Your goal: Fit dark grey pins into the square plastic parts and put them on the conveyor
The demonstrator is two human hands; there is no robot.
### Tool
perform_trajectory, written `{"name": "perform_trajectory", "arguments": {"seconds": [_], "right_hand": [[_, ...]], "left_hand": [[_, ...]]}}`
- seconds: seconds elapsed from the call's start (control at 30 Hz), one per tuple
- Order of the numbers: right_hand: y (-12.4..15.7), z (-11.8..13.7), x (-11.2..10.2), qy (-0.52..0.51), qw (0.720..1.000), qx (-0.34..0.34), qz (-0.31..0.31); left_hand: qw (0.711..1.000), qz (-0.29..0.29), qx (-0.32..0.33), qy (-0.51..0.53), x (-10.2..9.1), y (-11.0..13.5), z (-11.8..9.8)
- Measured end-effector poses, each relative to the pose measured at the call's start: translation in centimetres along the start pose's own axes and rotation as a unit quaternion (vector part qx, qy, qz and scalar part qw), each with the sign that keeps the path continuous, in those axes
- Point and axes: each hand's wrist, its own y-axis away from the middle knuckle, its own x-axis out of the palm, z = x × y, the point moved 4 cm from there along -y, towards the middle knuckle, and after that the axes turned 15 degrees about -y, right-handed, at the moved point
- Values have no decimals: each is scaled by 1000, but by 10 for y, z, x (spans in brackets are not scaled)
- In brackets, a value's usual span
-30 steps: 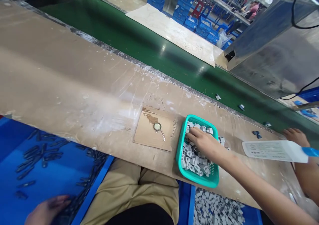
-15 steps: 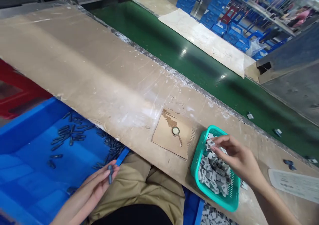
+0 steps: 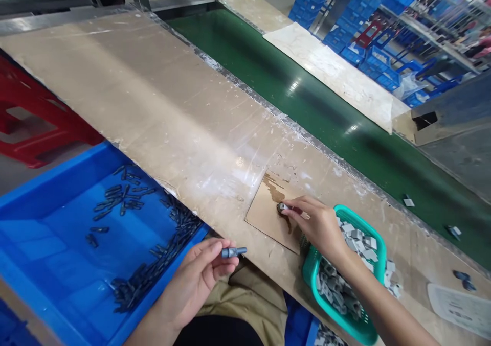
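Note:
My left hand pinches a small dark grey pin just over the corner of the blue bin, which holds several more such pins. My right hand reaches across the cardboard pad on the beige table and presses a small grey piece with its fingertips onto the round fixture there, which it mostly hides. The teal basket full of grey-white square parts sits right beside that wrist.
A green conveyor belt runs along the far table edge with a few loose parts on it. A red stool stands at the left. A white label sheet lies at the right. Blue crates are stacked beyond.
My right hand left the teal basket with a piece and moved left onto the cardboard pad's fixture. My left hand lifted a pin out of the blue bin toward the table.

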Motion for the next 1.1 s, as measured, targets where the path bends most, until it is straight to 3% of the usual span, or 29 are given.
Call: {"name": "perform_trajectory", "arguments": {"seconds": [0.1, 0.23, 0.3, 0.4, 0.63, 0.83, 0.93, 1.03, 1.1], "right_hand": [[7, 8, -8, -107, 990, 90, -36], [27, 20, -7, -311, 923, 218, -64], [38, 28, -2, -362, 898, 240, -70], [51, 42, 6, -388, 884, 252, -66], [56, 58, 9, -382, 888, 251, -50], [57, 57, 15, -366, 898, 243, -30], [51, 49, 13, -321, 917, 231, -51], [29, 19, -17, -189, 953, 207, -114], [10, -14, -59, -51, 957, 185, -219]], "left_hand": [[999, 11, 26, -28, 9, -5, 0], [993, 19, 88, -83, 25, -12, -2], [988, 43, 90, -115, 36, -14, -1], [979, 47, 124, -154, 48, -13, 0], [941, 35, 240, -235, 63, -2, -6], [826, -17, 381, -416, 63, 0, -14], [789, -14, 404, -462, 73, -13, -17], [781, -13, 394, -484, 72, -23, -21], [769, -82, 408, -485, 45, -22, -26]]}}
